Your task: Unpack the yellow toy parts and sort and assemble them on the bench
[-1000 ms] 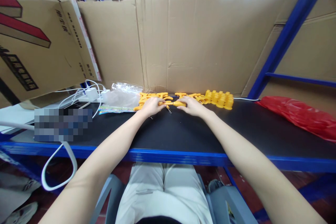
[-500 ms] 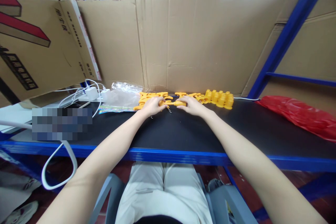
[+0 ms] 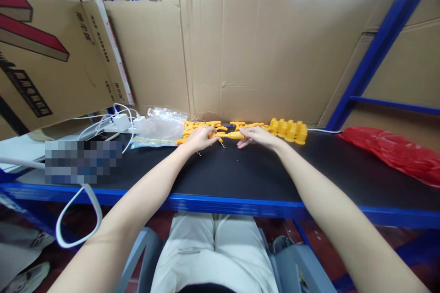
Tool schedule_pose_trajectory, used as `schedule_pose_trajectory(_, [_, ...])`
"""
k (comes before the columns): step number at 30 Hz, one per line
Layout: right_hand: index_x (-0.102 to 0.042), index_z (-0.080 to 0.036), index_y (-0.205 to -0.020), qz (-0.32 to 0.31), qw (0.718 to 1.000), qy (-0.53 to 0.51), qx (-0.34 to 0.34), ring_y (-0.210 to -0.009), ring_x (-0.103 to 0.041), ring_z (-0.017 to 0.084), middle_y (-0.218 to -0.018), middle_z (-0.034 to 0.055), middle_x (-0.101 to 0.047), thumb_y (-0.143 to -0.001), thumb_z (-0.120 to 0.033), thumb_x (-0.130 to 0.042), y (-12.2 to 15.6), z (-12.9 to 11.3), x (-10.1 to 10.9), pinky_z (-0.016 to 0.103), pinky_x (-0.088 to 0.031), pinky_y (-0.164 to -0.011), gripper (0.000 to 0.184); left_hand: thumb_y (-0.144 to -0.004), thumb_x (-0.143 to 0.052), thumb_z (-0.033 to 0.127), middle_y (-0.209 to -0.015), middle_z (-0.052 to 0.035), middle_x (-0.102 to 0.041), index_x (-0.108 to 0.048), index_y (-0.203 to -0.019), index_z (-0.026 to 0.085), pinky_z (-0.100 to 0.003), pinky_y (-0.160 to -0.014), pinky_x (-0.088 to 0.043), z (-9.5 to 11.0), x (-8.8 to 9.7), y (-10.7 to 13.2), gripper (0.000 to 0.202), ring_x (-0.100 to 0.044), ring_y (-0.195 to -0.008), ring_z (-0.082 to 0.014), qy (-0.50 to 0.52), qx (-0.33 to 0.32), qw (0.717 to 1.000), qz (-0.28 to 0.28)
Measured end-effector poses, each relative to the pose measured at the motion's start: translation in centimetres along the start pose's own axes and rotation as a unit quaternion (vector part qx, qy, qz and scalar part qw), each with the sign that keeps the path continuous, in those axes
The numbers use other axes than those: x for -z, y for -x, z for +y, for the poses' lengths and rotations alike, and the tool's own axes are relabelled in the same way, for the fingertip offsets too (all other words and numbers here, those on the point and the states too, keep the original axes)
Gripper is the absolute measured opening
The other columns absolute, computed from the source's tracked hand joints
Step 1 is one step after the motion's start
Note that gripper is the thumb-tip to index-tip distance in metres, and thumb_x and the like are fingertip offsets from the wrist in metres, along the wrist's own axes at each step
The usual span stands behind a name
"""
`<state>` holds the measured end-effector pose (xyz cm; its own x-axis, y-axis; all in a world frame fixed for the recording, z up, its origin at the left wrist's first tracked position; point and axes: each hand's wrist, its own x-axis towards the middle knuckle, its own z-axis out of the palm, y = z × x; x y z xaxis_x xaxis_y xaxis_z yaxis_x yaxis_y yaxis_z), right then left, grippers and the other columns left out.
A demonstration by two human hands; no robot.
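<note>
Between my hands lies a slim yellow plastic piece with a ribbed-looking, thicker right end. My left hand is closed around its left part, thumb toward me. At the thick right end, my right hand grips with its fingertips, the lower fingers loosely curled below. Beside my left hand, a metal spiral like a corkscrew tip sticks out toward me from a yellow part. Several yellow plastic parts lie heaped behind my left hand, and more yellow arm-shaped parts lie behind my right.
Yellow cup-shaped parts stand grouped at the right. A clear plastic bag lies at the left, near white chargers and cables. A red plastic bag sits far right. Cardboard walls the back of the black table.
My right hand has turned and drawn slightly right, baring more of the yellow piece's thick end. My left hand keeps its hold almost unmoved.
</note>
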<state>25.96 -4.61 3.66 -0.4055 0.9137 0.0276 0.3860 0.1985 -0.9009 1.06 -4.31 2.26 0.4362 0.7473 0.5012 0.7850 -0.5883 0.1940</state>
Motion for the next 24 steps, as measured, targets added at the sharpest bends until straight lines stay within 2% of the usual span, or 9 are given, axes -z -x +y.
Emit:
schedule_pose_trajectory(3, [-0.053, -0.014, -0.103, 0.022, 0.999, -0.016, -0.032, -0.058, -0.068, 0.019, -0.067, 0.0092, -0.070, -0.090, -0.057, -0.038, 0.18, -0.33, -0.48, 0.031, -0.055, -0.063, 0.048, -0.083, -0.053, 0.043, -0.084, -0.0052, -0.065, -0.065, -0.097, 0.018, -0.026, -0.068, -0.042, 0.20, -0.02, -0.05, 0.031, -0.060, -0.078, -0.0175, 0.003, 0.005, 1.000, 0.000])
schedule_pose_trajectory(5, [-0.048, -0.015, -0.108, 0.003, 0.999, -0.037, -0.035, -0.055, -0.067, 0.019, -0.066, 0.0077, -0.069, -0.091, -0.055, -0.036, 0.31, -0.34, -0.52, 0.031, -0.055, -0.058, 0.045, -0.083, -0.053, 0.044, -0.083, -0.0051, -0.065, -0.065, -0.098, 0.018, -0.026, -0.068, -0.042, 0.23, -0.15, -0.11, 0.033, -0.060, -0.077, -0.0175, 0.002, 0.014, 1.000, 0.003])
schedule_pose_trajectory(8, [-0.042, -0.018, -0.114, -0.054, 0.996, -0.074, -0.019, -0.061, -0.068, 0.017, -0.076, 0.0065, -0.071, -0.090, -0.042, -0.051, 0.51, -0.16, -0.28, 0.032, -0.056, -0.064, 0.035, -0.084, -0.052, 0.045, -0.084, -0.0051, -0.066, -0.064, -0.100, 0.018, -0.027, -0.068, -0.042, 0.10, -0.32, -0.19, 0.034, -0.060, -0.077, -0.0177, -0.002, 0.018, 1.000, 0.012])
schedule_pose_trajectory(10, [-0.042, -0.018, -0.111, -0.065, 0.994, -0.088, 0.000, -0.062, -0.068, 0.016, -0.078, 0.0057, -0.071, -0.087, -0.032, -0.058, 0.54, 0.00, -0.10, 0.033, -0.056, -0.067, 0.032, -0.084, -0.052, 0.045, -0.085, -0.0050, -0.066, -0.064, -0.101, 0.018, -0.027, -0.068, -0.042, -0.01, -0.32, -0.19, 0.034, -0.060, -0.077, -0.0177, -0.004, 0.016, 1.000, 0.015])
schedule_pose_trajectory(12, [-0.044, -0.017, -0.102, -0.063, 0.994, -0.094, 0.012, -0.058, -0.067, 0.015, -0.075, 0.0053, -0.070, -0.087, -0.030, -0.058, 0.45, 0.13, -0.03, 0.032, -0.056, -0.064, 0.024, -0.084, -0.052, 0.045, -0.085, -0.0049, -0.066, -0.064, -0.100, 0.018, -0.027, -0.068, -0.042, -0.06, -0.25, -0.16, 0.033, -0.060, -0.077, -0.0174, -0.005, 0.012, 1.000, 0.015])
schedule_pose_trajectory(15, [-0.048, -0.017, -0.093, -0.060, 0.994, -0.088, 0.005, -0.047, -0.063, 0.014, -0.067, 0.0059, -0.069, -0.091, -0.041, -0.050, 0.14, 0.22, -0.19, 0.026, -0.052, -0.050, 0.024, -0.084, -0.052, 0.045, -0.085, -0.0051, -0.066, -0.065, -0.098, 0.017, -0.026, -0.068, -0.042, 0.00, -0.13, -0.10, 0.033, -0.060, -0.077, -0.0174, -0.005, 0.006, 1.000, 0.015])
schedule_pose_trajectory(19, [-0.054, -0.015, -0.083, -0.013, 0.998, -0.055, -0.036, -0.033, -0.052, 0.011, -0.052, 0.0060, -0.063, -0.089, -0.060, -0.035, -0.15, 0.14, -0.73, 0.022, -0.043, -0.036, 0.050, -0.084, -0.053, 0.044, -0.084, -0.0055, -0.066, -0.065, -0.099, 0.017, -0.027, -0.069, -0.042, 0.14, -0.09, -0.07, 0.033, -0.060, -0.078, -0.0177, -0.002, 0.004, 1.000, 0.017])
schedule_pose_trajectory(22, [-0.055, -0.013, -0.084, -0.001, 0.997, -0.049, -0.063, -0.034, -0.053, 0.012, -0.052, 0.0070, -0.063, -0.088, -0.063, -0.030, -0.08, 0.03, -0.94, 0.023, -0.046, -0.039, 0.056, -0.083, -0.053, 0.044, -0.084, -0.0057, -0.066, -0.065, -0.097, 0.018, -0.027, -0.069, -0.042, 0.17, -0.12, -0.09, 0.032, -0.060, -0.078, -0.0186, -0.001, 0.010, 1.000, 0.014])
schedule_pose_trajectory(24, [-0.054, -0.013, -0.094, -0.017, 0.996, -0.061, -0.063, -0.042, -0.059, 0.014, -0.061, 0.0082, -0.067, -0.090, -0.059, -0.034, 0.06, 0.04, -0.81, 0.024, -0.050, -0.046, 0.050, -0.083, -0.054, 0.044, -0.083, -0.0056, -0.066, -0.066, -0.095, 0.018, -0.027, -0.067, -0.042, 0.13, -0.18, -0.11, 0.031, -0.060, -0.078, -0.0188, -0.001, 0.012, 1.000, 0.009])
